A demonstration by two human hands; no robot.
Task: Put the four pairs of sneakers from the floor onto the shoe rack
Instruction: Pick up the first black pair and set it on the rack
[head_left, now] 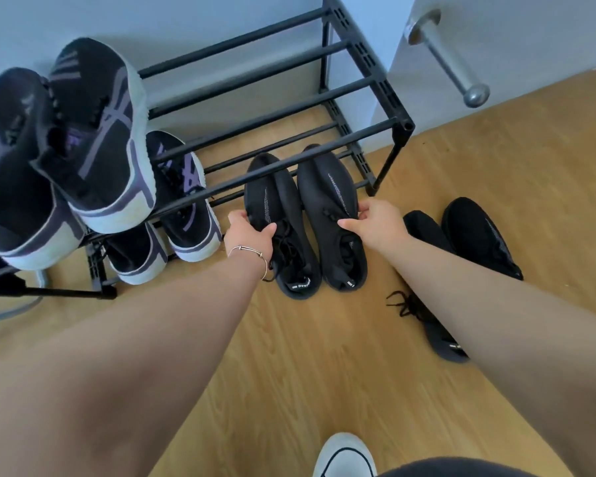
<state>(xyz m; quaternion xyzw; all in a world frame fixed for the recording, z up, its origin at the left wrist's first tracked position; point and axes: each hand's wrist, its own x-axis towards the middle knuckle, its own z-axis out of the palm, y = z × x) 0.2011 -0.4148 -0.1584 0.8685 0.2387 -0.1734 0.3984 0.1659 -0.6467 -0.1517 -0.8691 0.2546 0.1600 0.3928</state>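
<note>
Black knit sneakers' toes poke under the black metal-bar shoe rack (pixel 358 136); left hand (pixel 250 232) grips the left sneaker (pixel 276 201), right hand (pixel 375 222) pinches the right sneaker (pixel 327 187).

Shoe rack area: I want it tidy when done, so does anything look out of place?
Yes. One black pair lies on the floor right of the shoe rack, with loose laces trailing across the boards.

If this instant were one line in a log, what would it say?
left hand: grips left black sneaker | right hand: grips right black sneaker | toes under shoe rack lower tier | black pair on floor
</note>
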